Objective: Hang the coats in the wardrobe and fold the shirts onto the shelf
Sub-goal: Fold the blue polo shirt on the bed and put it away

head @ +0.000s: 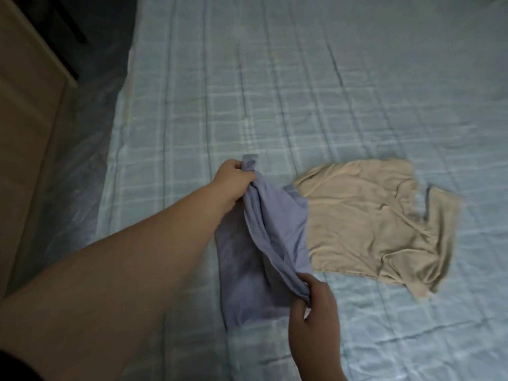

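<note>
A blue-grey shirt [258,243] lies partly on the bed, with one edge lifted between my hands. My left hand [233,182] grips the far end of that bunched edge. My right hand [313,314] pinches the near end of the same edge, close to me. A beige shirt [371,224] lies crumpled and flat just right of the blue-grey one, their edges touching. Neither hand touches the beige shirt.
Both shirts rest on a bed covered with a light blue checked sheet [275,92]. A pale wooden piece of furniture [24,105] stands to the left of the bed, with a dark gap beside it.
</note>
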A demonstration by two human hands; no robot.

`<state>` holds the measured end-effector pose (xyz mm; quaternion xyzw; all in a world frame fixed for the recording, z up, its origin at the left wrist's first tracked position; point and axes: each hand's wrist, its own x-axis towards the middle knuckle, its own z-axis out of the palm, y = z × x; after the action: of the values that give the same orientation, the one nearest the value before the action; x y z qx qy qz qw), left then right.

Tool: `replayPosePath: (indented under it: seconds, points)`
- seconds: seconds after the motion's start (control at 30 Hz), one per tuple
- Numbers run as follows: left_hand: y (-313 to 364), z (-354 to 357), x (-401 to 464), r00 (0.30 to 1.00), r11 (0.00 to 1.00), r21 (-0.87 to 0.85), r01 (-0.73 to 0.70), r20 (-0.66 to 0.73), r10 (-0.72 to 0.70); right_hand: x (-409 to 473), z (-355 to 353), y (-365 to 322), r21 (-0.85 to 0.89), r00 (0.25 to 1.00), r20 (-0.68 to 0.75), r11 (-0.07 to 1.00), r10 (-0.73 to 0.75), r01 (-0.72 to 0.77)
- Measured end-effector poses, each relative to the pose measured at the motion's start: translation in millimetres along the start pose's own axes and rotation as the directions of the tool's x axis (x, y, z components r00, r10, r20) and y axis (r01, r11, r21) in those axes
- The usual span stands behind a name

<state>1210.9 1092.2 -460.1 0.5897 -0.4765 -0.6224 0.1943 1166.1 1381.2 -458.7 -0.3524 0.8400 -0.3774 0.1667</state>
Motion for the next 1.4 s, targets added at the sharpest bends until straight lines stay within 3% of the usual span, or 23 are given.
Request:
replayPosePath:
  seconds: [0.17,0.33,0.53,0.73,0.83,0.97,1.1,1.2,1.4]
  points:
    - [55.2,65.6,-17.3,0.995,0.994,-0.094,-0.053,0.076,0.061,31.8,-69.7,8.3,0.117,0.982,-0.160,0.989,0.104,-0.086]
    - [76.8,155.3,-20.7,0.962,0.973,-0.058,-0.222,0.150,0.228,68.8,-131.5,50.4,0.228,0.927,-0.272,0.953,0.257,-0.197]
    - [72.5,269.6,-19.5,0.942,0.948,0.068,-0.311,0.155,0.298,117.9,-196.8,130.4,0.301,0.886,-0.210,0.890,0.413,-0.343]
    - [66.2,319.8,-0.4,0.980,0.965,0.178,-0.193,0.081,0.181,141.9,-213.5,182.7,0.309,0.895,-0.079,0.864,0.439,-0.396]
    - [59.2,313.0,10.3,0.984,0.946,0.271,-0.176,0.046,0.170,133.9,-199.0,188.9,0.314,0.919,-0.042,0.879,0.391,-0.359]
    - [58.7,273.9,15.3,0.987,0.925,0.344,-0.159,0.024,0.161,111.2,-170.2,172.0,0.261,0.972,-0.099,0.948,0.214,-0.182]
    - [62.4,208.7,11.2,0.990,0.919,0.376,-0.122,0.109,0.087,83.0,-133.0,135.9,0.227,0.999,-0.044,0.974,-0.005,0.015]
    - [57.6,150.2,8.7,0.992,0.919,0.381,-0.103,0.107,0.066,59.1,-98.2,103.2,0.224,0.987,0.022,0.963,-0.160,0.151]
    - [3.2,42.5,11.3,0.997,0.921,0.382,-0.073,0.056,0.056,5.4,-20.0,62.8,0.132,0.951,0.155,0.960,-0.266,0.247]
